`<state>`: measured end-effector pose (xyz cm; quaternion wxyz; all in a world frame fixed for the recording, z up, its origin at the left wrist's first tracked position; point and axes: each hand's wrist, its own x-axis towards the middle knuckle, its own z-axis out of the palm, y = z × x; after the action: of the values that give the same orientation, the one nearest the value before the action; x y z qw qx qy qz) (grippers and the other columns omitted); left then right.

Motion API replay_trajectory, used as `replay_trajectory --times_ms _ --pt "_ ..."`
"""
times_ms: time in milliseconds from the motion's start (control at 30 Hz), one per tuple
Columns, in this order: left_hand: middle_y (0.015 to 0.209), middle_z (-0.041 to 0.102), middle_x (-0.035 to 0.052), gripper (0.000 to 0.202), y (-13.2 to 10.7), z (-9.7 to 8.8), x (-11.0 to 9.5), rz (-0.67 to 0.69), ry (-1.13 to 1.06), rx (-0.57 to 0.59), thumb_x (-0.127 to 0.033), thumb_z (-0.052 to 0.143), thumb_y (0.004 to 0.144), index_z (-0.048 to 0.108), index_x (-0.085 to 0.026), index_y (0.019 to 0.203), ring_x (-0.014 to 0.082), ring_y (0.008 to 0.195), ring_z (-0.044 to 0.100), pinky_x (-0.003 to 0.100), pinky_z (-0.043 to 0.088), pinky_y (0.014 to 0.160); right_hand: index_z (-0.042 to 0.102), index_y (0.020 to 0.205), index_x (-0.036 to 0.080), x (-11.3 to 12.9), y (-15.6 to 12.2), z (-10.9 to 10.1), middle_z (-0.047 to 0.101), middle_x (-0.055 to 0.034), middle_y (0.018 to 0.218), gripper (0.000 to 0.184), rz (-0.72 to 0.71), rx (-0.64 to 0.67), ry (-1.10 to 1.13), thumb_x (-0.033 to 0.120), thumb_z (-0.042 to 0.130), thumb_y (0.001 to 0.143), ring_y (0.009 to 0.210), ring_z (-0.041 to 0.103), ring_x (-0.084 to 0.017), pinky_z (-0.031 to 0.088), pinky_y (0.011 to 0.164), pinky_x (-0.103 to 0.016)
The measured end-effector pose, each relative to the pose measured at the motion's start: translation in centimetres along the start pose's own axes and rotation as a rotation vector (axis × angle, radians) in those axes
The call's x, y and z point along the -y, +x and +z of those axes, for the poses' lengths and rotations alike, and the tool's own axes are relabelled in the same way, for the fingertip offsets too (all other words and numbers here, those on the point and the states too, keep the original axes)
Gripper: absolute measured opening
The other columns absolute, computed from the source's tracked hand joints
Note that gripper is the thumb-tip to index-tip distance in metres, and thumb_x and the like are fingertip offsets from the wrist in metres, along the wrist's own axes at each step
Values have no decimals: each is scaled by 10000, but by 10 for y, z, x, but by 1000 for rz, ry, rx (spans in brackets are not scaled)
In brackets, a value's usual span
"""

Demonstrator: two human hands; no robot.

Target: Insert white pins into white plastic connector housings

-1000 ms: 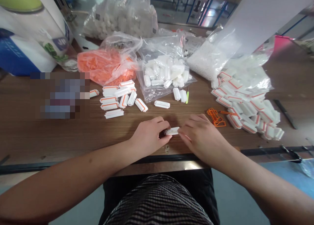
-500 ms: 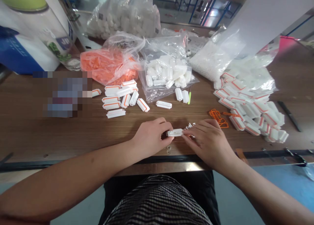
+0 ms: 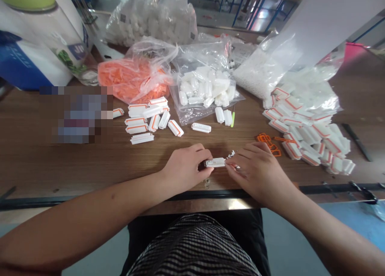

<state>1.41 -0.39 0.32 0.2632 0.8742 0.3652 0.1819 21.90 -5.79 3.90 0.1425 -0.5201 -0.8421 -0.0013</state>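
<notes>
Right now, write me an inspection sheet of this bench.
Surface: wooden table, brown grain.
Job's things: white plastic strip between the left hand and right hand; small white bits beside it.
Clutter: orange-edged white pieces, a bigger heap of them, orange frames, bagged white parts.
Hands: left fingers pinch the strip; right fingers sit at its end.
Cables: nothing seen.
Surroundings: blue metal racks beyond the table.

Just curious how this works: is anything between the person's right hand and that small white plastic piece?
Nothing visible. The right hand has its fingers right at the end of the white plastic piece, whose other end the left hand holds. Tiny white bits lie beside the fingers, not between.
</notes>
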Motion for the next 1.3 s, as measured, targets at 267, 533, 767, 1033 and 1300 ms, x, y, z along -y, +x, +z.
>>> replay_trajectory --times_ms 267,533,767,1033,1300 --pt "895 664 -18 87 0 0 -1 -9 9 23 -271 662 834 659 -204 890 132 739 630 256 467 664 612 634 198 -1 12 -7 621 -21 634 280 -98 156 -87 152 523 896 670 517 -183 322 721 -367" --pt "892 659 -12 108 1 -1 0 -14 29 52 -298 649 848 654 -199 890 144 756 631 264 467 660 599 612 193 3 22 -10 649 -52 642 220 -141 218 -207 121 600 820 683 539 -216 309 711 -381" --pt "903 665 -20 85 0 -1 -1 -31 15 47 -282 649 845 661 -210 888 122 717 618 250 458 648 650 733 201 0 19 -13 685 -43 711 171 -103 198 -172 133 563 863 704 558 -210 318 713 -377" --pt "870 652 -28 74 0 0 -1 -23 -17 15 -264 676 826 668 -212 878 122 706 614 254 451 649 706 840 185 1 -3 1 693 -32 717 246 -118 33 -67 165 493 963 718 591 -190 362 749 -355" --pt "834 620 -26 55 0 -3 0 13 -42 1 -236 668 834 655 -194 867 111 673 580 240 425 615 710 911 130 11 -11 17 686 -45 720 169 -81 -137 -67 140 541 911 703 586 -197 402 717 -352"
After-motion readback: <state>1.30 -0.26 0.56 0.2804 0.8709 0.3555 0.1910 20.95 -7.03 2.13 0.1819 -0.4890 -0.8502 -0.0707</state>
